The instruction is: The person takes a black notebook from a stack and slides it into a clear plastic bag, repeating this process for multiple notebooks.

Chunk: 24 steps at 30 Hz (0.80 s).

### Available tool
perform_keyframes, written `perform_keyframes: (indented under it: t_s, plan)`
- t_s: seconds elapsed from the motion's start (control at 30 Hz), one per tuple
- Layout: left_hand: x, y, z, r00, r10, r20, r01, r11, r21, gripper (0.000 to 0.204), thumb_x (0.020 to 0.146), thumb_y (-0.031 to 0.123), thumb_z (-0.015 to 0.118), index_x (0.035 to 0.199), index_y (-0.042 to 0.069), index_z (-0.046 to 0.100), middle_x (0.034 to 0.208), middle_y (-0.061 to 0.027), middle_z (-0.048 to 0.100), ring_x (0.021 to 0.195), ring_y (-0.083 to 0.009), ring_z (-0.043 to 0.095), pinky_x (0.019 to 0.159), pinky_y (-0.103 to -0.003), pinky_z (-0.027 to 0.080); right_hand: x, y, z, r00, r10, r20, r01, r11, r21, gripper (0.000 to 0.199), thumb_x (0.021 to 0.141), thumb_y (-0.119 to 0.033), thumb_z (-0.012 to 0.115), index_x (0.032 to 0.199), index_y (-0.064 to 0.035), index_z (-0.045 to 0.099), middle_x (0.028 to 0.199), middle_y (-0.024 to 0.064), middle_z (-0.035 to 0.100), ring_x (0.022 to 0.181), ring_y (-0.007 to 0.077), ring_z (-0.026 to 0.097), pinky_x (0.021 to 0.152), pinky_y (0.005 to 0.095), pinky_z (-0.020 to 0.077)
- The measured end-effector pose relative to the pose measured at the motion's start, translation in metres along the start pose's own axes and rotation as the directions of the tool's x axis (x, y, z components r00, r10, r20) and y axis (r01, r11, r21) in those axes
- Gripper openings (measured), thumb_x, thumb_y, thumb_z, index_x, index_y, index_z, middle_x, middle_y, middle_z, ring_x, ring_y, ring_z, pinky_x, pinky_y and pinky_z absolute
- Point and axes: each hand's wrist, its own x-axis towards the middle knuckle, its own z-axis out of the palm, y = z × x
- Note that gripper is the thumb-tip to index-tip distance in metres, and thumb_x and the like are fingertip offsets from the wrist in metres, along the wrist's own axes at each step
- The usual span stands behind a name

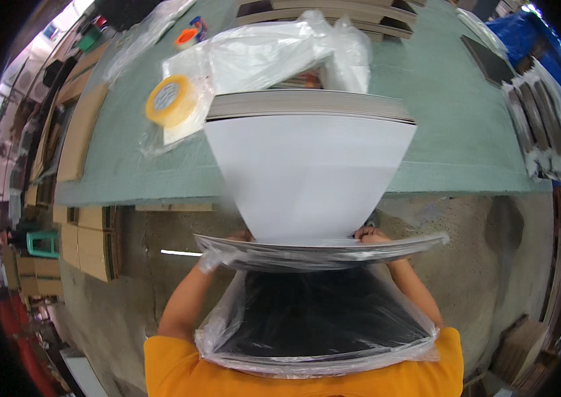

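Observation:
A thick stack of white boards (pixel 313 169) slants from the table down toward me, its layered far edge raised above the tabletop. My right hand (pixel 371 235) curls its fingers at the stack's lower right corner. At the lower left corner my left hand (pixel 243 235) grips the edge; most of it is hidden and slightly blurred. Across both wrists lies the edge of a thin panel in clear plastic film (pixel 326 255). Between my forearms, a dark panel (pixel 326 311) in clear film rests against my body.
On the green table (pixel 452 126) lie a roll of yellowish tape (pixel 172 101), crumpled clear plastic bags (pixel 260 56), an orange tape roll (pixel 186 38) and stacked grey boards (pixel 333 16). Wrapped panels (pixel 545 122) stand at the right. Cardboard bundles (pixel 88 245) and a green stool (pixel 43 243) are at left.

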Motion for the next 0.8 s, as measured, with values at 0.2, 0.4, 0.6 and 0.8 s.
perform_keyframes:
  t_s: [0.2, 0.4, 0.6, 0.8]
  plan:
    - [-0.036, 0.138, 0.072, 0.978, -0.011, -0.208, 0.195, 0.397, 0.897, 0.024, 0.078, 0.014, 0.05, 0.1, 0.008, 0.057, 0.096, -0.0078, 0.06, 0.087, -0.021, 0.055, 0.079, -0.032, 0.042, -0.008, -0.002, 0.018, 0.778, -0.568, -0.266, -0.111, 0.293, -0.95, 0.018, 0.073, -0.014, 0.054, 0.083, 0.0003, 0.059, 0.072, 0.0074, 0.061, 0.065, 0.0182, 0.056, 0.061, 0.0316, 0.0444]
    - [-0.127, 0.248, 0.139, 0.455, 0.428, 0.781, -0.555, 0.822, -0.127, 0.029, 0.087, 0.016, 0.045, 0.101, -0.007, 0.054, 0.108, -0.0151, 0.055, 0.104, -0.0292, 0.051, 0.088, -0.039, 0.039, -0.092, -0.145, 0.118, 0.485, -0.357, 0.798, 0.413, 0.898, 0.152, 0.044, 0.084, -0.033, 0.048, 0.1, 0.007, 0.055, 0.107, 0.0163, 0.056, 0.094, 0.0322, 0.055, 0.082, 0.0382, 0.0419]
    - [-0.06, 0.129, 0.135, 0.911, -0.008, 0.412, -0.26, 0.763, 0.591, 0.034, 0.087, 0.026, 0.046, 0.114, 0.005, 0.05, 0.118, -0.0171, 0.048, 0.115, -0.0279, 0.041, 0.097, -0.036, 0.03, -0.076, -0.095, 0.154, 0.563, 0.202, 0.801, 0.465, 0.724, -0.51, 0.041, 0.085, -0.032, 0.048, 0.116, -0.0048, 0.05, 0.126, 0.0174, 0.041, 0.119, 0.032, 0.035, 0.098, 0.0404, 0.0267]
    - [-0.031, 0.091, 0.102, 0.989, 0.132, -0.074, -0.028, 0.642, 0.766, 0.032, 0.083, 0.024, 0.052, 0.109, 0.006, 0.052, 0.107, -0.0132, 0.056, 0.098, -0.0254, 0.053, 0.084, -0.034, 0.041, -0.044, -0.036, 0.111, 0.989, -0.083, 0.124, 0.14, 0.23, -0.963, 0.044, 0.086, -0.034, 0.046, 0.114, -0.0013, 0.049, 0.121, 0.0193, 0.044, 0.115, 0.0318, 0.039, 0.096, 0.0389, 0.0301]
